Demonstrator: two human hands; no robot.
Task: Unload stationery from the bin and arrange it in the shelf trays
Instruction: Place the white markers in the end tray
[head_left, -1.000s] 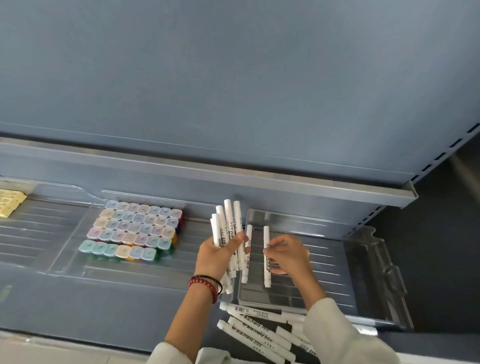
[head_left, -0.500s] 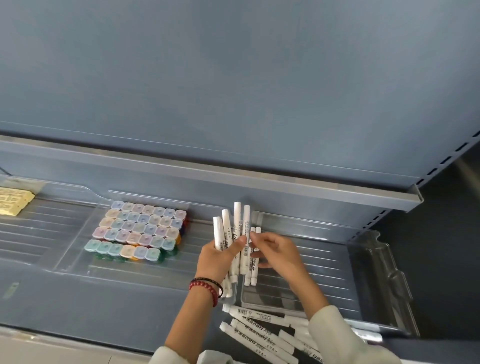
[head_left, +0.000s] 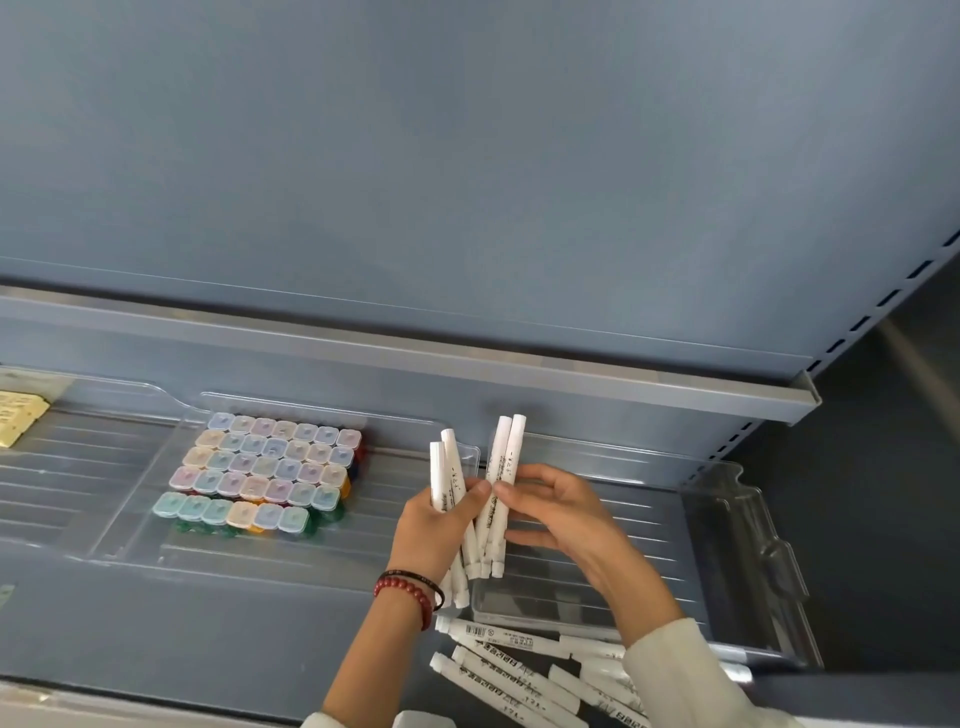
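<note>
a person held white markers (head_left: 448, 470) over a clear shelf tray (head_left: 649, 525), apparently ready to lay them down.

the left hand (head_left: 431, 535) had its grip wrapped round an upright bundle (head_left: 441, 483) at the tray's left edge, seemingly as stock to draw from. the right hand (head_left: 566, 514) had a narrow grip, pinching a pair (head_left: 506, 452) between thumb and fingers above the ribbed floor, probably squaring them to lie along the ribs. loose markers (head_left: 498, 670) lay at the near edge; whether they were in the bin could not be told. small capped pots (head_left: 270, 467) sat in tight rows in the neighbouring tray (head_left: 374, 545) to the left.
</note>
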